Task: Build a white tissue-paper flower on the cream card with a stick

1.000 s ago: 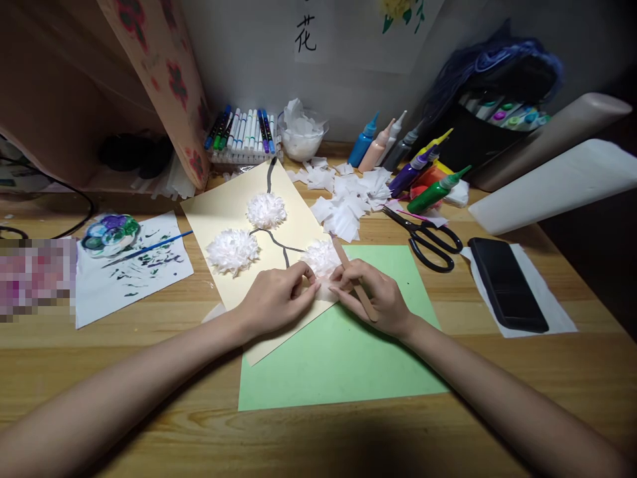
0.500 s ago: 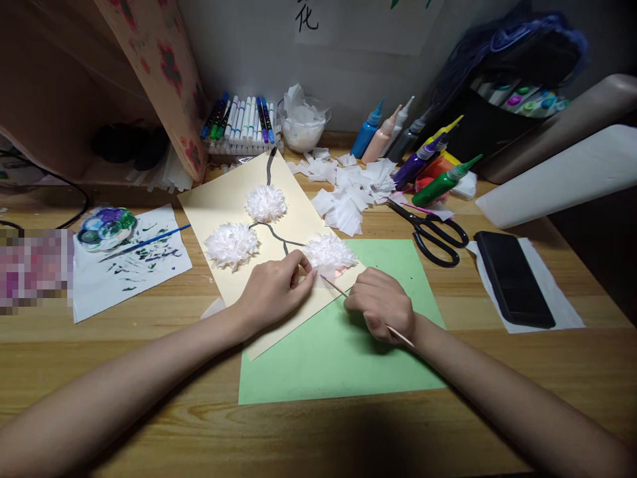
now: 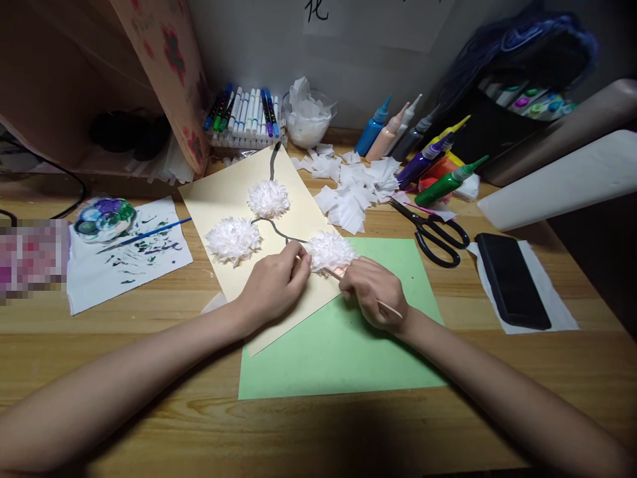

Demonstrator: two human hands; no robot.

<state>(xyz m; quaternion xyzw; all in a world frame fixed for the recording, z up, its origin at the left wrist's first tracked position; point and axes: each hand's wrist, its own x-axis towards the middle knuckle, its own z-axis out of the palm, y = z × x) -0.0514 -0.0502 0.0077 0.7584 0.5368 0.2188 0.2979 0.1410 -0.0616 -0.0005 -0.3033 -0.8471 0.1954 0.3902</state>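
My right hand is closed around a thin wooden stick, whose far end reaches the lower edge of the right-hand white paper flower. The fingertips of my left hand are pinched together beside that same flower; whatever lies between them is too small to make out. Three fluffy flowers of white tissue paper stand on the cream sheet, joined by a dark painted branch. A patch of pinkish colour shows under the right one. Below the cream sheet lies a green sheet.
White tissue pieces are scattered behind the sheet. Black scissors and a black phone lie right. Paint bottles, markers and a clear bowl of tissue stand behind. A blue brush rests on paint-stained paper at left.
My right hand has moved a little left and up, bringing the stick's tip in against the right-hand flower. The white tissue piece by my left fingertips no longer shows below the flower.
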